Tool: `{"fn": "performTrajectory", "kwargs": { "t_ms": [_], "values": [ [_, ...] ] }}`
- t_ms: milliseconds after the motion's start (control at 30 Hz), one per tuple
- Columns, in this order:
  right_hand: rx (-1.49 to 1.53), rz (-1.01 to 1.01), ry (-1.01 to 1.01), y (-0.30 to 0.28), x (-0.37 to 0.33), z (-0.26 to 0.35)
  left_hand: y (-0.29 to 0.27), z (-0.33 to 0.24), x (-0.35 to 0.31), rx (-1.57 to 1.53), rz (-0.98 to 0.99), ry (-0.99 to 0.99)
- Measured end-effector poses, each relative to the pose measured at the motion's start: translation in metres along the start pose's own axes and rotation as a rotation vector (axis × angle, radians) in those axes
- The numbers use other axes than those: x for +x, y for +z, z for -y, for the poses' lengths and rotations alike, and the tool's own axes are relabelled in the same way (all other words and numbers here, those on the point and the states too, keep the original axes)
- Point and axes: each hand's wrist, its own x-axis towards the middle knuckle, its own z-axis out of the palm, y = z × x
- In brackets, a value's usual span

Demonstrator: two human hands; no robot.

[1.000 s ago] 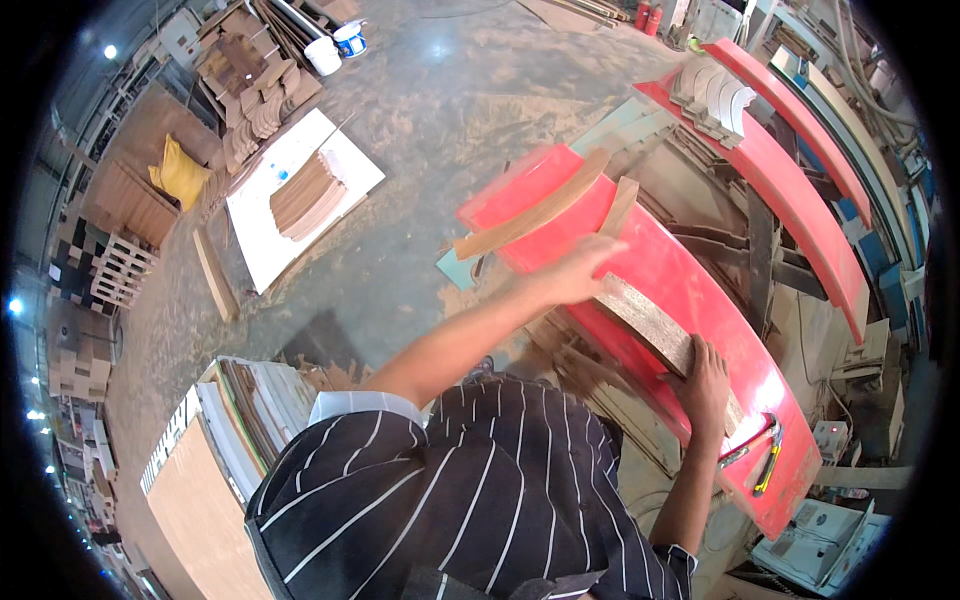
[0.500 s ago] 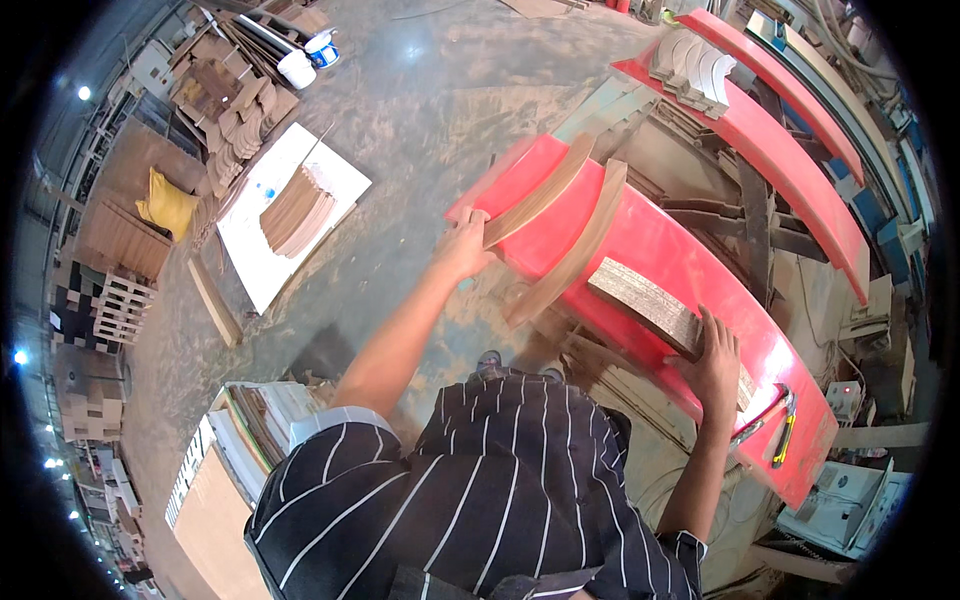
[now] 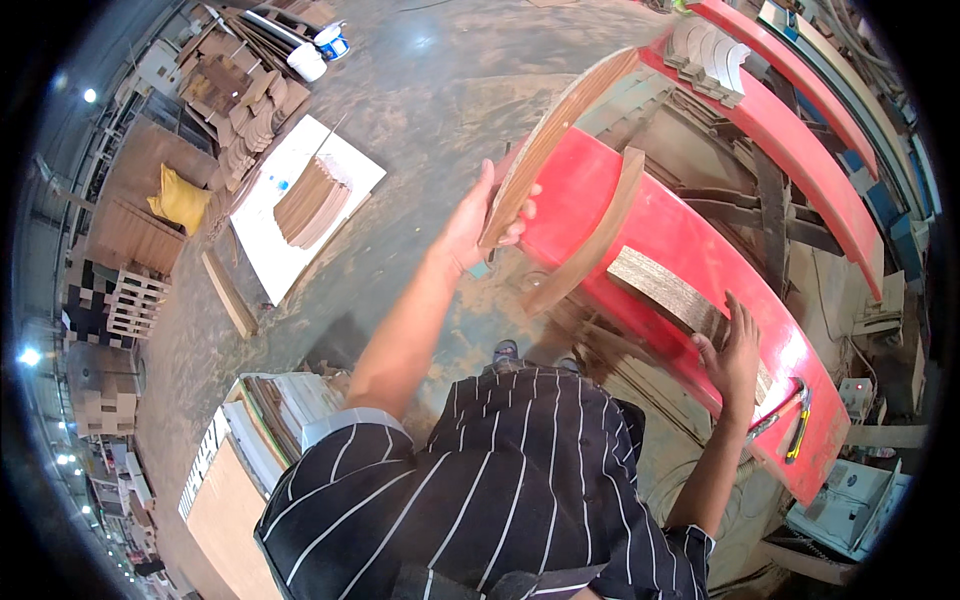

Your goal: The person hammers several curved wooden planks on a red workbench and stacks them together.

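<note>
My left hand (image 3: pixel 466 222) is closed around the near end of a curved wooden strip (image 3: pixel 562 128), thumb on one side and fingers on the other. That strip is tilted up on edge over the left end of a long, curved red bench top (image 3: pixel 668 228). Beside it, a second curved strip (image 3: pixel 603 232) lies across the red surface, one end jutting past the near edge. My right hand (image 3: pixel 733 352) is over the right part of a curved wooden block (image 3: pixel 658 284), fingers and thumb apart. Contact with the block cannot be made out.
A hammer (image 3: pixel 775 414) and a yellow utility knife (image 3: pixel 798 436) lie at the right end of the bench top. Pale curved pieces (image 3: pixel 705 58) sit on another red form behind. Cut curved strips are stacked on a white board (image 3: pixel 262 262) at left. Boards (image 3: pixel 285 405) stand near my left elbow.
My left hand has turned and raised the curved strip, which lay flat on the red surface before. The fingers of my right hand have loosened from the curved block.
</note>
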Motion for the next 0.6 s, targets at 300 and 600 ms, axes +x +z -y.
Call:
{"fn": "performTrajectory", "kwargs": {
  "t_ms": [300,600],
  "values": [
    [0.762,-0.170,0.074,-0.016,0.031,0.078,0.084,0.040,0.009,0.124,0.120,0.173],
    [0.907,-0.292,0.156,-0.021,0.035,0.169,0.158,0.172,-0.014,0.972,0.495,0.766]
  ]
}}
